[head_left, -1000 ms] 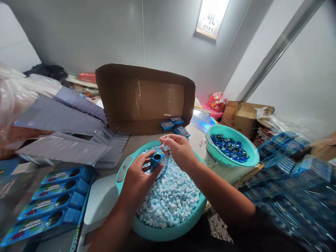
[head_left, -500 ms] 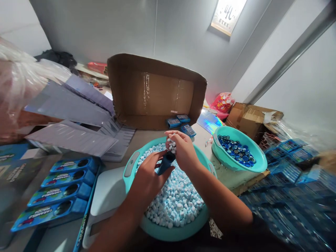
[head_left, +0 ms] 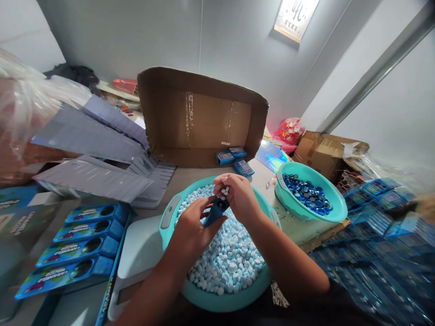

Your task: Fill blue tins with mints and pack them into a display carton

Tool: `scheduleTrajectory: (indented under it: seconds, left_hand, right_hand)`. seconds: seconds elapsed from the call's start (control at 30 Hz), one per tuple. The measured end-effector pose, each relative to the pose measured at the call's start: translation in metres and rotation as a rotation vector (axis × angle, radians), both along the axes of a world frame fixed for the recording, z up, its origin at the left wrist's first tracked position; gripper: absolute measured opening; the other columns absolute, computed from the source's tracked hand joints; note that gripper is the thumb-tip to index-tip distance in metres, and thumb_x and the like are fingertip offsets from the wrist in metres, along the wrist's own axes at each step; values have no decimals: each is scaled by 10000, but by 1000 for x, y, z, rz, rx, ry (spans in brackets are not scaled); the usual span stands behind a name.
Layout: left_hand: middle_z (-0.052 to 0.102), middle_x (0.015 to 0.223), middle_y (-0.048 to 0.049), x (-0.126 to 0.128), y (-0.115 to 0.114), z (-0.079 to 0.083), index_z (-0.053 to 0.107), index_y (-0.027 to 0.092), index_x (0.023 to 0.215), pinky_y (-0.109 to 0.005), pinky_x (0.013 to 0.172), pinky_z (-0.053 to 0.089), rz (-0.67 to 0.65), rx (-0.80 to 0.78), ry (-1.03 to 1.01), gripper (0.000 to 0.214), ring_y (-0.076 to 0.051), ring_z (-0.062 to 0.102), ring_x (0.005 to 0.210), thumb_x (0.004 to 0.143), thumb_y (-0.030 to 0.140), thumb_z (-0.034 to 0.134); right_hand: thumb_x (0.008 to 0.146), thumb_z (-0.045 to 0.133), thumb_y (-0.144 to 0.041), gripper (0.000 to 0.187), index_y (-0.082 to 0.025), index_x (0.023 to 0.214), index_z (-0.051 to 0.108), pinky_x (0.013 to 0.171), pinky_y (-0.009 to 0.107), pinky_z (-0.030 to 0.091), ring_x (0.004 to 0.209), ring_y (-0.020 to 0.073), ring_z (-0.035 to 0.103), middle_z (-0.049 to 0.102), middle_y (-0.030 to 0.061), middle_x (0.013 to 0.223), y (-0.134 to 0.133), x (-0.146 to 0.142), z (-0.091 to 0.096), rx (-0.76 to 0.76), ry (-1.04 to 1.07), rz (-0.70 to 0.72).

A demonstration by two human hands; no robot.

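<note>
My left hand [head_left: 197, 222] is wrapped round a small dark blue container [head_left: 215, 213], its open mouth tilted up toward my right hand. Just above that mouth my right hand [head_left: 238, 192] is cupped round several white candies [head_left: 224, 192], with a few showing between the fingers. Both hands are over a turquoise basin [head_left: 217, 304] with grey handles, full of small white and pale blue candies [head_left: 231, 262]. What lies inside the container is mostly hidden.
At left, blue printed boxes with round holes [head_left: 79, 244] stand in a tray beside a white scale [head_left: 141, 244]. Behind is a cardboard box [head_left: 204, 117] with small blue packs [head_left: 244, 168]. A second turquoise basin [head_left: 335, 192] holds shiny blue caps [head_left: 307, 194]. Wrapped stacks [head_left: 370, 253] stand right.
My right hand has lowered slightly and tipped over the container's mouth. Fewer candies show in its fingers now. My left hand stays almost in place with the container.
</note>
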State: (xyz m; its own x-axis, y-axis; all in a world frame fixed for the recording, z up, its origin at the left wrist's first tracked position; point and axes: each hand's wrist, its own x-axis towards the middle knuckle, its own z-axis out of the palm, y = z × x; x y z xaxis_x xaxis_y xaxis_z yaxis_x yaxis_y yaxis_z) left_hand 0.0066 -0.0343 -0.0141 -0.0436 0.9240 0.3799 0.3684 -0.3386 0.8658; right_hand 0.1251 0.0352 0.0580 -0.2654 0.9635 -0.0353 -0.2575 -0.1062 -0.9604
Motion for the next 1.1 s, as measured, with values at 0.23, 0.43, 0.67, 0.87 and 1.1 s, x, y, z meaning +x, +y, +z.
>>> scheduleTrajectory:
  seconds: [0.23,0.43,0.67,0.87,1.1]
  left_hand:
    - [666,1202,-63,1,-1,0,620,270,1254,-369,894,603,-2,-49,-68,446,-227,675,1072,832,375,719]
    - [677,1171,-67,5,2,-1,655,244,1196,-383,867,623,46,-74,-54,425,-223,686,1029,790,333,744]
    - [688,1137,-56,0,0,-2,645,229,1192,-325,838,629,72,-8,-18,417,-187,695,995,805,350,741]
    - [711,1106,-46,4,-4,7,666,229,1182,-289,804,629,105,43,24,413,-182,702,961,791,323,756]
    - [674,1175,-53,-35,-29,29,614,225,1230,-358,867,608,558,245,80,484,-200,699,973,784,329,769]
  right_hand:
    - [665,585,-250,220,-151,767,753,709,290,486,684,154,613,694,45,694,-5,4,0,-2,-14,44]
    - [683,595,-291,239,-153,783,762,799,338,525,771,192,687,740,59,742,-8,6,-1,40,71,113]
    - [799,553,-234,207,-203,875,744,848,335,514,908,194,673,736,46,916,-6,20,-2,477,-292,-45]
    - [842,571,-198,152,-191,834,723,770,297,484,847,176,625,676,41,887,9,40,-12,734,-736,-160]
    - [974,492,-298,245,-165,911,688,787,322,455,881,204,617,673,76,923,25,50,-23,635,-988,-72]
